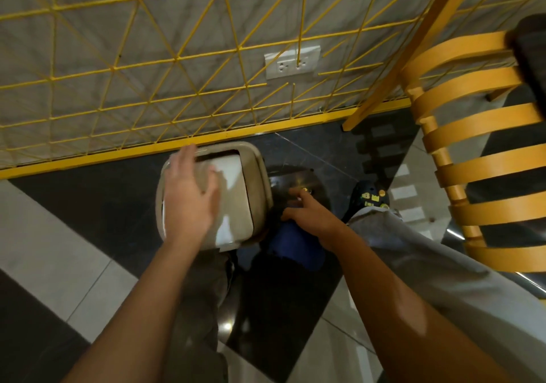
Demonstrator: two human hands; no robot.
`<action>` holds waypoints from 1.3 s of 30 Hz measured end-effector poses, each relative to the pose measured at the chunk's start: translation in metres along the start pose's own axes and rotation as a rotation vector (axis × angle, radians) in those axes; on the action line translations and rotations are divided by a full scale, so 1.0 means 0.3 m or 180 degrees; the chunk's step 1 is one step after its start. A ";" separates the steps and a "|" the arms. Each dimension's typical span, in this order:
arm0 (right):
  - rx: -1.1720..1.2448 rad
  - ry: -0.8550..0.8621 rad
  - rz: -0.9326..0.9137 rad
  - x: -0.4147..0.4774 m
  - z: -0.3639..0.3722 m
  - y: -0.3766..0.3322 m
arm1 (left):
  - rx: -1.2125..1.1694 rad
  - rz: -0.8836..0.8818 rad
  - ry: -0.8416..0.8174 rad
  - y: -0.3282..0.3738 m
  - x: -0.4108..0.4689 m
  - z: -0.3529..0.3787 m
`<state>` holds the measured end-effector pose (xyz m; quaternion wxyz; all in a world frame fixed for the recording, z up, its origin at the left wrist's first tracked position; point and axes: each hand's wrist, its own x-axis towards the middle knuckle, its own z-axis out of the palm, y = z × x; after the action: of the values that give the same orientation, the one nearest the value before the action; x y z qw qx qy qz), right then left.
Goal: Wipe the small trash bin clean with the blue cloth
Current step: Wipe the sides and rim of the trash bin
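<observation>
Resting flat and open on the one small bin point(254, 176) mid-frame is the left hand point(189, 196); the right hand point(307, 214) grips one blue cloth point(295, 243) beside it.

Head cam, one view only, looking steeply down from above the person's own arms.

Wide-angle lens, edges bend. Faces fwd and down: both forearms enter from the bottom edge, left hand point(189, 202) and right hand point(310, 214) sit near mid-frame, fairly close to the lens. Beyond the hands, yellow wire grid point(177, 57) on the wall fills the top half. Right of the right hand, a wooden slatted chair point(484, 152). No 2nd view to overlap with.
</observation>
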<state>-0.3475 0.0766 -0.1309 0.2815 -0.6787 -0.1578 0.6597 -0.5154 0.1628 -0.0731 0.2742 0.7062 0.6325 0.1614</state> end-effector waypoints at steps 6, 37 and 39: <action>-0.0503 -0.0297 0.0037 0.035 0.020 -0.040 | -0.0741 -0.2949 -0.0111 -0.152 0.015 -0.099; -0.1724 -0.0353 0.0459 -0.103 0.113 0.115 | 0.0850 0.0244 -0.0816 0.008 0.082 0.014; -0.2293 -0.0236 0.0425 -0.128 0.019 0.052 | 0.0974 0.0227 -0.0773 -0.005 0.009 0.027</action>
<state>-0.3585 0.0428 -0.1090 -0.0252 -0.7187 -0.3454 0.6029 -0.5115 0.1640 -0.0808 0.2320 0.7759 0.5865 -0.0134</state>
